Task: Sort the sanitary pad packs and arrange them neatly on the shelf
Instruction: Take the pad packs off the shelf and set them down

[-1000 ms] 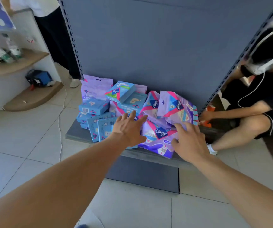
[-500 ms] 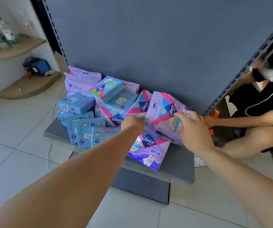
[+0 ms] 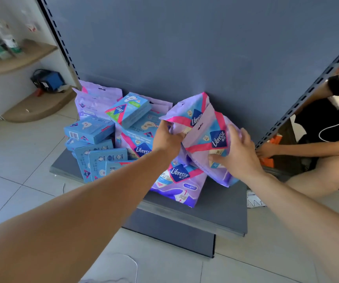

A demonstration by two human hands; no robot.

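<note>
A heap of sanitary pad packs lies on the low grey shelf (image 3: pixel 221 209). My left hand (image 3: pixel 167 137) and my right hand (image 3: pixel 237 153) grip two purple Libresse packs (image 3: pixel 204 127) from either side, raised upright near the grey back panel. Another purple Libresse pack (image 3: pixel 180 180) lies flat below them at the shelf's front. Several blue boxes (image 3: pixel 95 150) are stacked and leaning on the left. A blue box with a green corner (image 3: pixel 128 111) sits on top of the heap. Pale purple packs (image 3: pixel 96 101) lean at the back left.
A person in black sits on the floor at the right, one hand (image 3: pixel 265 151) by the slotted shelf upright (image 3: pixel 305 97). Wooden corner shelves (image 3: pixel 19 58) with bottles stand at the left, a blue device (image 3: pixel 48 80) on the lower one. White cable lies on the tiled floor.
Both hands have taken hold of the purple packs and lifted them upright off the heap, toward the back panel. The view has moved closer to the shelf.
</note>
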